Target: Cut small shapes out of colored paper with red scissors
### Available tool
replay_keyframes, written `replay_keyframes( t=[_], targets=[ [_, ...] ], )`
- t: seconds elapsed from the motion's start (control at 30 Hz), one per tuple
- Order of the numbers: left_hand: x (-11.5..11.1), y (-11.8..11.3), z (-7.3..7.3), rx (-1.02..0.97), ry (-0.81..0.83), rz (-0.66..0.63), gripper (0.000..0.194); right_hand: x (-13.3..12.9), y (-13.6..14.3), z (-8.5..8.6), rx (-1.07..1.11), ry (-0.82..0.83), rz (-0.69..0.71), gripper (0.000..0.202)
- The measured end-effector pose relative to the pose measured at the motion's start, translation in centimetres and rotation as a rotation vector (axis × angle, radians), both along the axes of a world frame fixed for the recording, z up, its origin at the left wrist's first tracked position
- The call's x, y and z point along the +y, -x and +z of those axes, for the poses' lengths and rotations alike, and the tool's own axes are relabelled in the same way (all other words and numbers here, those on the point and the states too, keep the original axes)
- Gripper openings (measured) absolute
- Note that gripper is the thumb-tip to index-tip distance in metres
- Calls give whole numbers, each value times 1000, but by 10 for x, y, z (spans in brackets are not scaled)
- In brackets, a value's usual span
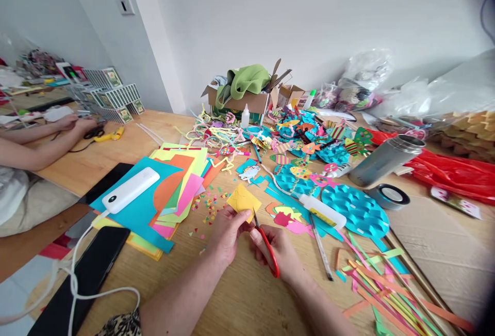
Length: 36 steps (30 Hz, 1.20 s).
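A small piece of yellow paper [243, 201] with faint drawn lines is pinched between the thumb and fingers of my left hand [228, 233]. My right hand [276, 251] grips red-handled scissors [267, 247], their dark blades pointing up at the paper's lower right edge. Tiny coloured paper scraps [209, 204] lie just left of the yellow paper. Pink, red and yellow cut shapes [286, 217] rest to its right, beside a white glue bottle [324, 212] and a pen [320, 247].
Coloured sheets [181, 171] bear a white power bank [131, 190] at left, near a black phone [88, 274]. Blue discs [355, 210], a metal flask [386, 160], tape [389, 195] and paper strips [386, 289] lie right. Another person's arms [42, 140] rest at far left.
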State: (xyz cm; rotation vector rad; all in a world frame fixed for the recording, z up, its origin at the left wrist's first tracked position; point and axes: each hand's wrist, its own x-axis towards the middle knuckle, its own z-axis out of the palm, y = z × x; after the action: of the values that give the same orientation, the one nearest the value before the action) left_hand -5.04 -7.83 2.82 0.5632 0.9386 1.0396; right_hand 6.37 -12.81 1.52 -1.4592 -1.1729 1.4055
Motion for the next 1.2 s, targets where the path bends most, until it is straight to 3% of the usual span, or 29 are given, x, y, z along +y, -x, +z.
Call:
replay_keyframes(
  t=[0.3,1.2],
  targets=[
    [1,0,-1,37,-26,-10,21,-1,-5,5,14,-6,72,57],
    [-2,-2,0,9,-18,-52,23,-2,-3,6,-6,-20,43,60]
  ],
)
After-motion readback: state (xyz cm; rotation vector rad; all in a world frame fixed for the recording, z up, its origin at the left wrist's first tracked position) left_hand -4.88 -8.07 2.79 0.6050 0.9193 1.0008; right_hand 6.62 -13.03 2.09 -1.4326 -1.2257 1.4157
